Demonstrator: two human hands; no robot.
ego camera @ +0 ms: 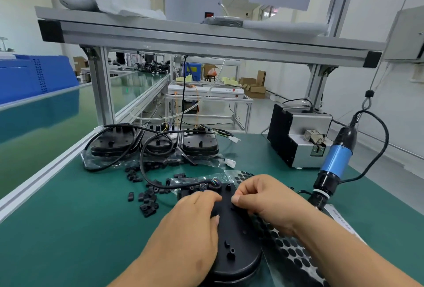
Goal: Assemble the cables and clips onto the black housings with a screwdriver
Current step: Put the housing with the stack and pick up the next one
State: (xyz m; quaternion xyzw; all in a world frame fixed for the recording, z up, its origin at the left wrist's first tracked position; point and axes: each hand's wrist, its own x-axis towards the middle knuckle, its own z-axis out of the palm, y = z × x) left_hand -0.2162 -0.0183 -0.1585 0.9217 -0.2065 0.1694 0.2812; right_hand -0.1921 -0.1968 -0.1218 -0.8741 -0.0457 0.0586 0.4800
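A black oval housing [236, 247] lies lengthwise on the green mat in front of me. My left hand [195, 215] rests on its left side, fingers curled over the edge. My right hand [263, 197] hovers over the housing's upper right, thumb and fingertips pinched together on something small and black that I cannot make out. A black cable [146, 172] loops from the housing's far end toward the back. Loose black clips [146, 199] lie scattered to the left. The blue electric screwdriver [335, 160] hangs at the right, untouched.
Three more black housings [156, 144] with cables sit on plastic bags at the back. A sheet of black round pads [296, 252] lies under my right wrist. A grey screw feeder box [296, 135] stands at back right. An aluminium frame shelf [206, 39] spans overhead.
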